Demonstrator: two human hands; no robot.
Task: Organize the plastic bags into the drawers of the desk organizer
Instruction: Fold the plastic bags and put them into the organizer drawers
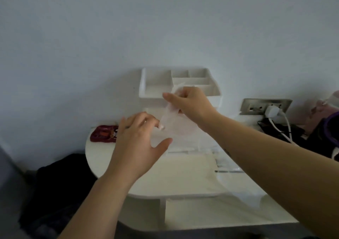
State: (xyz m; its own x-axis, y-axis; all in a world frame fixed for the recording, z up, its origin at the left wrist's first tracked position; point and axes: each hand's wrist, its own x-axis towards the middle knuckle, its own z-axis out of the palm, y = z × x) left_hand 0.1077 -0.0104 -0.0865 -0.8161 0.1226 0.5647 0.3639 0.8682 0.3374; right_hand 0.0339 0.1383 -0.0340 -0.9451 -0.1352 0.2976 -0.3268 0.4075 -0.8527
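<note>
Right hand point(189, 103) pinched the top of a clear plastic bag point(174, 125), which hung below the grip; left hand point(139, 143), thumb spread, touched its lower edge. Desk organizer point(156, 84) stood just behind.

Both forearms point(275, 174) are bare as far as the frame shows them. The left hand point(139, 143) has a thin dark mark across one finger, too blurred to identify. The right hand point(190, 105) is bare, with a small dark fleck on its forearm.
</note>
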